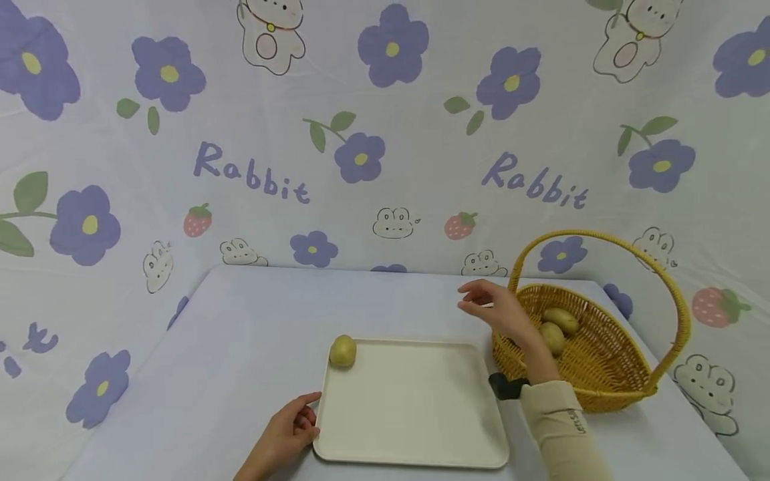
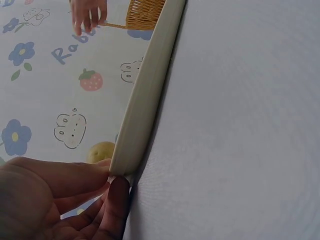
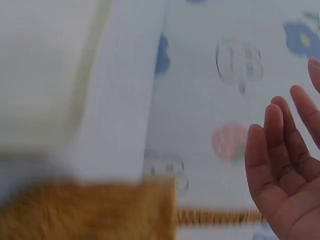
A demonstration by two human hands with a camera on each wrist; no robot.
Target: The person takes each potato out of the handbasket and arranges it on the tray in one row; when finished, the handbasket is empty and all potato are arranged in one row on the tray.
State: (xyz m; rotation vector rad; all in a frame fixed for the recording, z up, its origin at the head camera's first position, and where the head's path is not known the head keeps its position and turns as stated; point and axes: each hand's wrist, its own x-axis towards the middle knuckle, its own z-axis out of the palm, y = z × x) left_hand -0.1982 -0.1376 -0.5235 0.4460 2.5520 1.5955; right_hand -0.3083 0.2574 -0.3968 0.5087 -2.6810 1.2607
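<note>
My left hand (image 1: pixel 284 434) is at the left edge of a cream rectangular tray (image 1: pixel 415 407). In the left wrist view its thumb and fingers pinch the tray's rim (image 2: pixel 142 100). One potato (image 1: pixel 343 351) sits in the tray's far left corner. In the air beside the left rim of a yellow wicker basket (image 1: pixel 613 304) is my right hand (image 1: pixel 496 308), its fingers loosely bent and holding nothing. The right wrist view shows those fingers (image 3: pixel 275 145) apart from any object. Two potatoes, one long (image 1: pixel 561 321) and one rounder (image 1: pixel 551 339), lie inside the basket.
A tall arched handle (image 1: pixel 682 314) rises over the basket, which stands right of the tray. A white cloth covers the table (image 1: pixel 240 347). Behind hangs a curtain (image 1: pixel 385 200) printed with flowers and rabbits. A black wrist camera mount (image 1: pixel 508 386) is on the right wrist.
</note>
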